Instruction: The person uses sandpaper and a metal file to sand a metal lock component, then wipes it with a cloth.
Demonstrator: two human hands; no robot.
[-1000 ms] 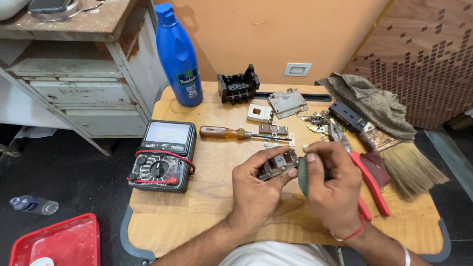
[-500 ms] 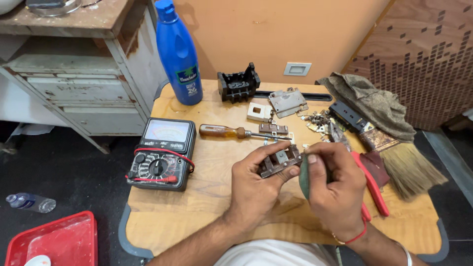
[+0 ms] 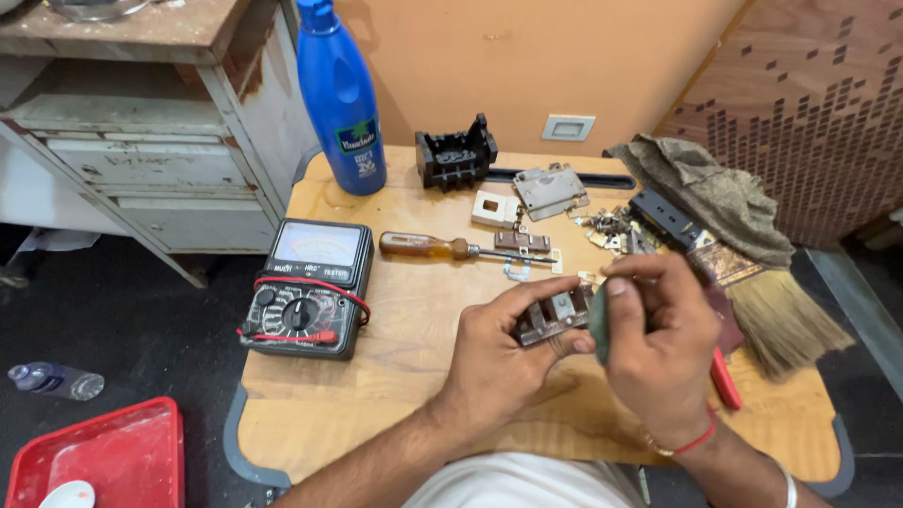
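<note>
While left hand pinches brown switch part, right hand grips green-handled tool; mid-adjustment, calling for steady alignment next

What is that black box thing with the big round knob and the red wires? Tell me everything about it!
It is a multimeter, a flat black box that looks like plastic. Its top half has a pale window with a curved scale; below sits a round black dial ringed by small markings. Red leads loop across its lower half. It lies face up on the left side of the wooden table, near the edge, tilted slightly. Nothing but the table and its own leads touches it; the left hand is off to its right.
</note>
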